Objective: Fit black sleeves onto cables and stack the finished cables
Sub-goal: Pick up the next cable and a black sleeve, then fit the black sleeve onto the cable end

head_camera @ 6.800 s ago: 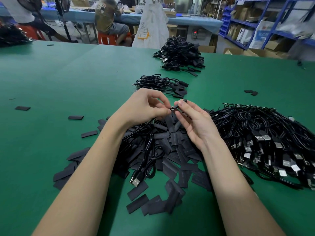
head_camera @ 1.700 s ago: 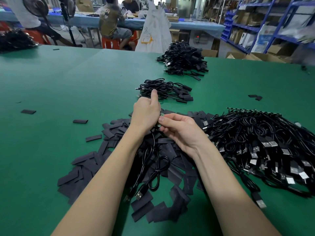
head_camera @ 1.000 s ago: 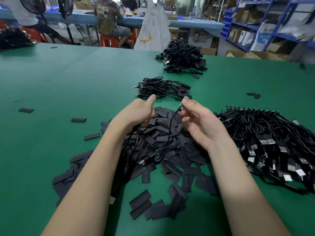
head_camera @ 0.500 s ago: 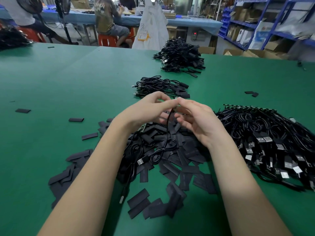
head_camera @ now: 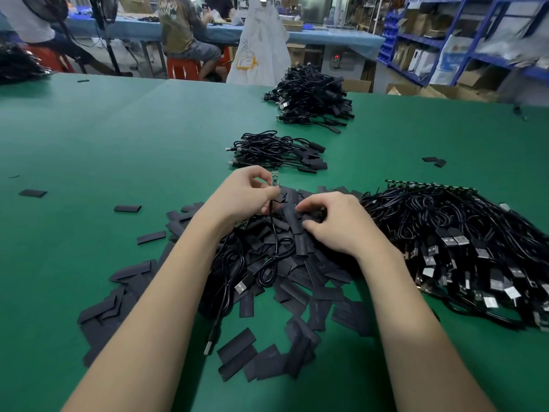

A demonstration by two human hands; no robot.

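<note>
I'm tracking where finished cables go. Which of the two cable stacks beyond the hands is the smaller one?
The nearer stack, just beyond the left hand; the far stack near the table edge is taller.

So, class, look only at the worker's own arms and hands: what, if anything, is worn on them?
Nothing is worn that the view shows. The left hand and right hand are bare, with no gloves, rings or finger guards visible. Both forearms are bare right down to the bottom edge of the picture: no sleeves, watch, wristband or strap in sight.
</note>
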